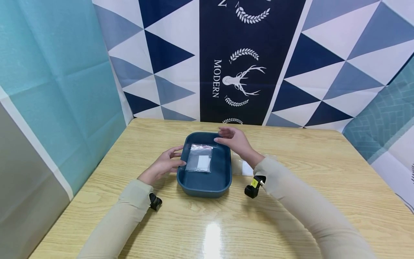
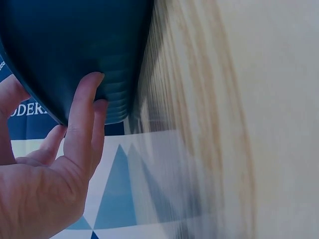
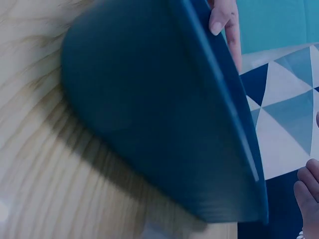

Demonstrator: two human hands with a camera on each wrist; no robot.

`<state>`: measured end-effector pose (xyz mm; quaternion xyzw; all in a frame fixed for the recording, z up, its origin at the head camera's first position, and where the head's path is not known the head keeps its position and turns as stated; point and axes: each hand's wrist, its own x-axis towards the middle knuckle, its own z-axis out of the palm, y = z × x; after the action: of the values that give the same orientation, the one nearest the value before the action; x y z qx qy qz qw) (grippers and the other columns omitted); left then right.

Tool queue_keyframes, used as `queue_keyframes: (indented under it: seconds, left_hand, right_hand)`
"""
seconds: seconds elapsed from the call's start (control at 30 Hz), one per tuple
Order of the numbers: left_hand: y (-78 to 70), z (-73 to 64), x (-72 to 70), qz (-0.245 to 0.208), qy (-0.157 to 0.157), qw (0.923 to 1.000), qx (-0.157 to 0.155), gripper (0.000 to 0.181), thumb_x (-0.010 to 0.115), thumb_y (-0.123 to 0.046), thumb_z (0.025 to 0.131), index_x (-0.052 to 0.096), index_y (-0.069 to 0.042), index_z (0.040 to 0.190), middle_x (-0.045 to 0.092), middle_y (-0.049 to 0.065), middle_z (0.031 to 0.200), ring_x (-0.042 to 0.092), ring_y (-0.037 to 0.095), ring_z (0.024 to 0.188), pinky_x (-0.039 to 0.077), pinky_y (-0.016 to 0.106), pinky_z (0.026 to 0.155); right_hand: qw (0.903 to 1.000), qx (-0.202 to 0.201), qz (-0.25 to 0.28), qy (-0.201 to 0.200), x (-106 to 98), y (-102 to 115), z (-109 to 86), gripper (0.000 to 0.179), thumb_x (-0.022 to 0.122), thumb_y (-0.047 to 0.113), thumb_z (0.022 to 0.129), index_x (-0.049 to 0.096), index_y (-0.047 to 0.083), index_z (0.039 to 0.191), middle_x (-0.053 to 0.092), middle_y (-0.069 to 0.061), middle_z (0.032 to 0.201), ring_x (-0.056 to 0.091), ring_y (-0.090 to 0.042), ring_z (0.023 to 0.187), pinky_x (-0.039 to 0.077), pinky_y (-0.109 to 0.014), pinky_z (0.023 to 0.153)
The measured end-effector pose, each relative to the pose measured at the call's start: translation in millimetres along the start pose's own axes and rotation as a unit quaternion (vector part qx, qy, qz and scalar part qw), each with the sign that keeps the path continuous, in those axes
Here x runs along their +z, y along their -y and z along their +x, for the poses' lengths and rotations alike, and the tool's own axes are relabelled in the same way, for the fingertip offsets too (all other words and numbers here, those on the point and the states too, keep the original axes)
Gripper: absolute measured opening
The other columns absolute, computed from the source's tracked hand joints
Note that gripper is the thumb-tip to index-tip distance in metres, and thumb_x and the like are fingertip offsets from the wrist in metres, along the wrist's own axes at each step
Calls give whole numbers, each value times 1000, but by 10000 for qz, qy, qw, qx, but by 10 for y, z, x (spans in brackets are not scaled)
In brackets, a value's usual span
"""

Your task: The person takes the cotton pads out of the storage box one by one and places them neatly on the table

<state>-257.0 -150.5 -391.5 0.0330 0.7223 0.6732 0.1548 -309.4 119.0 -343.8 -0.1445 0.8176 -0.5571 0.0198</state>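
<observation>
A dark blue plastic bin (image 1: 204, 193) with rounded corners stands on the table. Inside it, toward the left wall, lies a clear zip bag (image 1: 192, 162) with a white slip in it. My left hand (image 1: 165, 163) holds the bin's left side. Its fingers (image 2: 82, 104) press the outer wall, while the thumb comes over the rim. Over the far right corner of the bin hovers my right hand (image 1: 237, 142), fingers apart and nothing between them. In the right wrist view only its fingertips (image 3: 310, 181) show, at the right edge beside the bin's rim.
Another clear bag (image 1: 238, 166) with a white slip lies on the wooden table (image 1: 307, 180) right of the bin, partly hidden under my right forearm. A patterned cloth (image 1: 174, 72) hangs along the back edge, and a teal cloth (image 1: 64, 90) along the left.
</observation>
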Motion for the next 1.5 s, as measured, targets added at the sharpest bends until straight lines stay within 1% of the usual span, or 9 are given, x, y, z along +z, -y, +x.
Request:
queue_keyframes:
  seconds: [0.33, 0.47, 0.63, 0.8, 1.0, 1.1, 1.23, 1.37, 1.5]
  left_hand:
    - [-24, -12, -3, -48, 26, 10000, -58, 69, 60, 2, 87, 28, -12, 146, 32, 22, 141, 53, 39, 111, 52, 43, 82]
    - [-15, -1, -8, 3, 5, 10000, -49, 69, 61, 2, 87, 29, -11, 146, 33, 22, 140, 53, 38, 111, 52, 42, 82]
    - [0, 19, -17, 31, -37, 10000, -76, 68, 62, 2, 86, 31, -12, 145, 35, 21, 139, 55, 36, 109, 52, 41, 82]
    - [-5, 13, -29, 42, -66, 9999, -75, 68, 61, 2, 86, 31, -12, 145, 35, 20, 138, 56, 34, 107, 53, 40, 80]
    - [0, 24, -26, 82, -48, 9999, -47, 68, 61, 2, 87, 30, -14, 146, 36, 19, 138, 57, 32, 106, 53, 40, 80]
    - [-2, 31, -22, 138, -100, 9998, -63, 67, 61, 2, 87, 32, -16, 145, 37, 18, 138, 57, 31, 106, 53, 39, 80]
    - [5, 30, -19, 95, -62, 9999, -63, 67, 60, 2, 87, 31, -14, 145, 37, 19, 138, 57, 32, 106, 53, 40, 80]
    - [4, 24, -15, 9, -19, 10000, -81, 67, 60, 2, 87, 30, -13, 146, 36, 20, 139, 56, 34, 107, 53, 40, 80]
    - [-17, 21, -16, 97, -73, 9999, -103, 67, 60, 2, 87, 31, -14, 145, 37, 19, 139, 56, 33, 107, 53, 40, 80]
  right_hand:
    - [9998, -43, 175, -66, 187, 187, 111, 50, 73, 19, 82, 55, 7, 127, 59, -12, 118, 55, -23, 108, 45, -36, 93]
    - [9998, 9, 152, -159, 254, 207, 160, 48, 73, 21, 82, 56, 9, 125, 60, -10, 115, 56, -21, 106, 46, -35, 92]
    - [9991, -9, 336, -270, 330, 216, 238, 46, 73, 17, 82, 58, 7, 124, 60, -14, 115, 56, -23, 104, 47, -35, 91]
    - [9989, -21, 353, -297, 391, 209, 305, 47, 73, 16, 82, 57, 6, 125, 59, -16, 115, 56, -24, 104, 47, -34, 90]
    - [9995, 91, 135, -287, 439, 150, 369, 47, 73, 19, 82, 58, 6, 124, 59, -14, 114, 56, -23, 103, 48, -35, 89]
    - [9997, 76, -197, -131, 459, 95, 396, 49, 74, 21, 82, 56, 5, 125, 59, -14, 114, 56, -24, 104, 48, -35, 89]
    - [9980, 105, -578, 252, 484, 37, 404, 52, 72, 21, 82, 54, 5, 128, 59, -14, 115, 55, -25, 106, 46, -36, 91]
    - [9940, 187, -834, 682, 495, 23, 400, 54, 73, 22, 82, 53, 6, 130, 58, -13, 118, 54, -25, 108, 45, -38, 92]
    - [9880, 200, -1008, 1155, 500, 19, 412, 59, 73, 22, 82, 48, 7, 134, 54, -13, 125, 50, -25, 115, 43, -39, 95]
